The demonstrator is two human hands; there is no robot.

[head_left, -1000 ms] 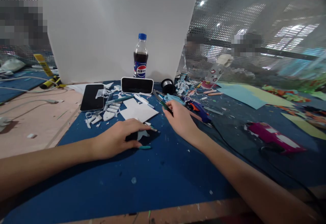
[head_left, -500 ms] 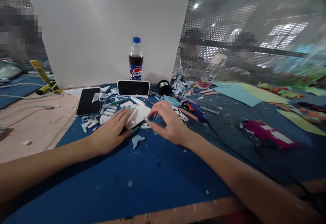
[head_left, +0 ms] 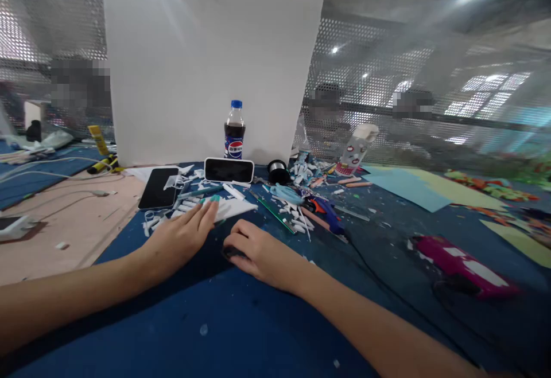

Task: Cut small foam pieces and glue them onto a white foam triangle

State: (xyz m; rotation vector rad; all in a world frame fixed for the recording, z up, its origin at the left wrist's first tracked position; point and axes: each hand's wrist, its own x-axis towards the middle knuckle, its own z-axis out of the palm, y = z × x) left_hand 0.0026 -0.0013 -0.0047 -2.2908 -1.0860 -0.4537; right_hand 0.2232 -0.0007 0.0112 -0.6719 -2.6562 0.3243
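Lying flat, fingers straight, the left hand covered the left edge of a white card. The right hand curled just off its near edge; whether it pinched anything, I couldn't tell. Nearer, blue bench lay open; a slim green tool lay beyond.

A second ago the right hand held the thin green tool; now the tool lies on the blue surface, beyond that hand. Half a second ago the right hand was at the corner of the white paper. Now it is off the paper and closer to the person, with its fingers curled. The left hand was bent around a small pale scrap; now it lies flat on the paper. The view tips up, so the white board's top edge shows.
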